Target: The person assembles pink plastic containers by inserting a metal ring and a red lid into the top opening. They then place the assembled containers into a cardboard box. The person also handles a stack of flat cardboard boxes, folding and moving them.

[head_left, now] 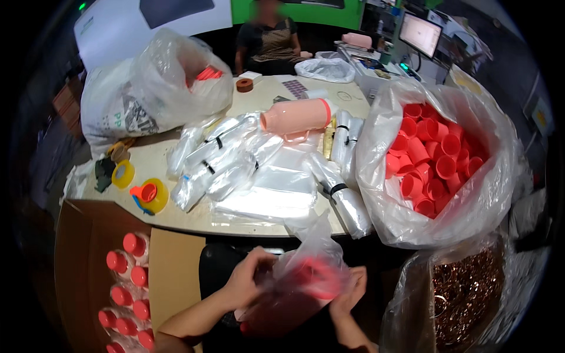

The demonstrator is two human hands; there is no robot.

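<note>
Near my lap is a pink jug-like bottle (pixel 281 312) with a red rim, partly inside a clear plastic bag (pixel 318 238). The bag's loose mouth bunches up above the bottle's top and is slightly blurred. My left hand (pixel 248 276) has its fingers curled on the bag and bottle at the left side. On the other side, my right hand (pixel 351 289) pinches the bag's edge with bent fingers beside the red rim. The bottle leans, its top toward the right. Its lower part is dark and hard to make out.
Flat clear bags (pixel 268 191) and banded bag rolls (pixel 223 147) cover the table, with a pink bottle (pixel 297 116) lying on them. A sack of red cups (pixel 438 150) stands right, above a bag of coppery rings (pixel 471 294). Left is a carton (pixel 176 282) of red-capped bottles. A person (pixel 268 41) sits opposite.
</note>
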